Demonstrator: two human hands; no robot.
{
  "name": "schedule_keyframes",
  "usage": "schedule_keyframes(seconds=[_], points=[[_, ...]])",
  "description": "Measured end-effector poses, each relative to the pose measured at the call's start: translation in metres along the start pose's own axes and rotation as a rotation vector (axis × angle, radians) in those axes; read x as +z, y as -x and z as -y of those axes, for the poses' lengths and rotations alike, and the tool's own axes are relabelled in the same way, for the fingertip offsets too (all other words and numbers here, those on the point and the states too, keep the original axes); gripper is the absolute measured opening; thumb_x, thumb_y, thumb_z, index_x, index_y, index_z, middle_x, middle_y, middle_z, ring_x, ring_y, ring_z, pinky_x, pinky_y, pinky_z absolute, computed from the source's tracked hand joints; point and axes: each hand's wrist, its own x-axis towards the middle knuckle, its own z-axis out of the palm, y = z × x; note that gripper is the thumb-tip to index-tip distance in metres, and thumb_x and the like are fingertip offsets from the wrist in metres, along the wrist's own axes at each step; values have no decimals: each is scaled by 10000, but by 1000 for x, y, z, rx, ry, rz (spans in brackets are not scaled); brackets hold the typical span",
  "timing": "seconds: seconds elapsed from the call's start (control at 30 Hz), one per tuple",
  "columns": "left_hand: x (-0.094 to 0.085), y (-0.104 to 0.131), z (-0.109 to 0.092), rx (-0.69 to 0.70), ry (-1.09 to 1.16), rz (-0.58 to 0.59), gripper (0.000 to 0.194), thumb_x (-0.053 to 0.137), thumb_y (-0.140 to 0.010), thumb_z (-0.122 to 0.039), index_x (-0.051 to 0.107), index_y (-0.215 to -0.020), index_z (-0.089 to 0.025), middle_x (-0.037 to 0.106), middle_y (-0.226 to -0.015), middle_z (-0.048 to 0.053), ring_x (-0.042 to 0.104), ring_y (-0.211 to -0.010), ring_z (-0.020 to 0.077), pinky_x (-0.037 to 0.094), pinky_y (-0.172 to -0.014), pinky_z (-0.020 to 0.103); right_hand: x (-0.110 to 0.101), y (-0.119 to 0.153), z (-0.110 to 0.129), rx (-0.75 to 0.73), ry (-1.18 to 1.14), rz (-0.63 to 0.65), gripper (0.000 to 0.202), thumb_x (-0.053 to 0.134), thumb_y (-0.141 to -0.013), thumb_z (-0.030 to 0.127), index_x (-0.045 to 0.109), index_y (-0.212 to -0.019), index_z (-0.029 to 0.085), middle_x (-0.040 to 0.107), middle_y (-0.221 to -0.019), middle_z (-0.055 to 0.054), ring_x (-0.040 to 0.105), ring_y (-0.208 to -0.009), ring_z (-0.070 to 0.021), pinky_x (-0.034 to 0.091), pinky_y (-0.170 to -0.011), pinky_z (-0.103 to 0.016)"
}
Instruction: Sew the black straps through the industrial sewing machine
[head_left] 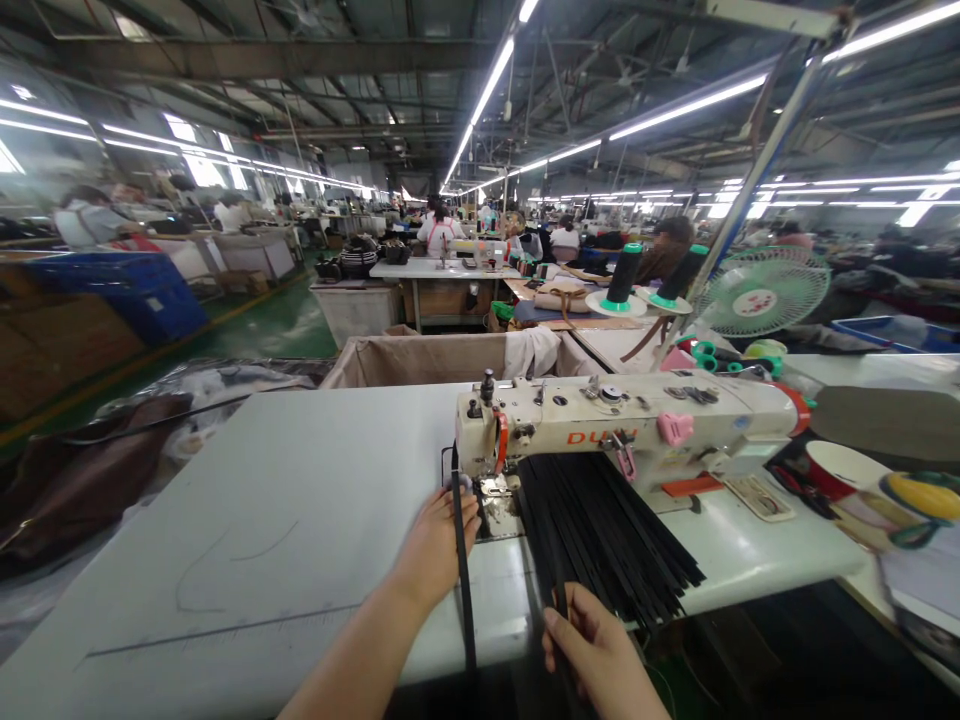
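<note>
Right hand (596, 640) pinches a narrow, flat black strip (557, 560), lower centre; the left hand (433, 538) lies extended under black strapping (463, 600) beside the cream metal sewing machine (551, 415). Light tension should prevent twisting.

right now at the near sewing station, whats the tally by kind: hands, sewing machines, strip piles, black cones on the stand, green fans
Left hand and right hand: 2
Sewing machine: 1
Black strip pile: 1
Left black cone and right black cone: 2
Green fan: 1
Total: 7
</note>
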Motion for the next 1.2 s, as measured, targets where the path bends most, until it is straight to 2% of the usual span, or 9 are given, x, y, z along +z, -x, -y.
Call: schedule_keyframes(seconds=[0.1, 0.27, 0.5, 0.63, 0.73, 0.87, 0.97, 1.1, 1.2], points=[[-1, 0, -1, -19, 19, 0, 257, 520, -1040, -255, 746, -1155, -212, 772, -1207, 78, 698, -1225, 281, 564, -1117, 573, 0, 0, -4, -43, 33, 2, 594, 676, -739, 795, 545, -789, 219, 556, -597, 39, 420, -477, -98, 248, -422, -227], [-2, 1, 0, -39, 41, 14, 259, 519, -1056, -280, 727, -1197, -217, 765, -1220, 71, 688, -1239, 261, 547, -1144, 533, -1, 3, -1, -93, 16, -5, 538, 702, -792, 692, 631, -953, 183, 578, -661, 23, 533, -599, -141, 425, -571, -260], [-7, -3, -5, -67, -11, 67, 265, 531, -1042, -252, 721, -1223, -212, 739, -1289, 75, 654, -1289, 254, 478, -1210, 531, 7, 14, 18, 24, 0, -26, 745, 704, -731, 748, 603, -1158, 146, 543, -539, 60, 494, -491, -142, 404, -502, -269], [-7, -3, -5, -78, -39, 99, 263, 545, -1037, -256, 714, -1233, -205, 727, -1318, 72, 632, -1322, 266, 484, -1196, 536, 10, 14, 14, 15, -11, -30, 659, 705, -746, 719, 594, -1097, 172, 562, -542, 57, 494, -457, -132, 398, -476, -261], [-6, -2, -5, -79, -63, 114, 268, 542, -1038, -252, 710, -1242, -203, 722, -1331, 68, 620, -1338, 264, 480, -1198, 530, 10, 12, 6, -6, -19, -29, 550, 713, -764, 670, 574, -1014, 200, 597, -623, 43, 499, -440, -120, 398, -458, -261], [-7, -2, -6, -84, -68, 114, 284, 551, -1038, -271, 698, -1266, -189, 708, -1358, 78, 603, -1359, 267, 466, -1212, 519, 10, 9, -3, -59, -31, -52, 477, 735, -777, 601, 585, -979, 195, 604, -716, 20, 571, -538, -145, 470, -523, -278], [-7, -2, -7, -85, -67, 127, 296, 551, -1041, -284, 690, -1283, -186, 693, -1381, 86, 600, -1362, 272, 467, -1209, 526, 12, 9, -2, -41, -57, -41, 549, 746, -775, 617, 599, -1066, 176, 609, -693, 16, 578, -571, -160, 473, -550, -281], [-7, 0, -6, -96, -45, 117, 304, 535, -1041, -278, 693, -1284, -187, 689, -1384, 91, 595, -1365, 278, 465, -1210, 540, 17, 12, 7, 24, -92, -1, 742, 724, -751, 746, 613, -1178, 150, 586, -628, 32, 534, -526, -152, 440, -531, -277], [-5, 0, 0, -111, 58, 100, 291, 517, -1039, -270, 711, -1246, -202, 700, -1360, 86, 605, -1346, 268, 465, -1213, 529, 21, 17, 8, 40, -85, 8, 847, 706, -732, 812, 627, -1244, 141, 572, -614, 37, 504, -508, -146, 414, -518, -274]])
